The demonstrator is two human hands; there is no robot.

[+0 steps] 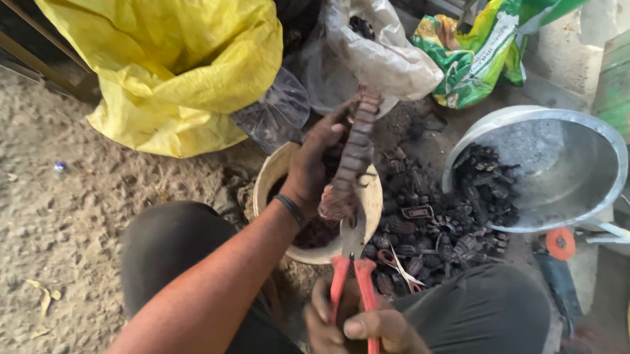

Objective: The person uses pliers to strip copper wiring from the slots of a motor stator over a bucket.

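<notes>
The long, ridged strip of coiled metal (356, 154) stands near upright at the centre of the frame, your left hand (314, 166) wrapped around its middle while your right hand (361, 331), at the bottom edge, is closed on the red handles of the cutters (354, 267) whose blades meet the strip's frayed lower end. Just behind it sits a pale bucket (272, 172), a heap of dark scrap pieces (430, 228) lies to the right beside a tilted metal basin (575, 127), and a yellow sack (175, 63) fills the upper left.

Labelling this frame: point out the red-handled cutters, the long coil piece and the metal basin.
red-handled cutters (353, 281): head view, on the red handles just below the pivot.
long coil piece (357, 150): head view, mid-length of the ribbed body.
metal basin (574, 119): head view, upper rim.
</notes>
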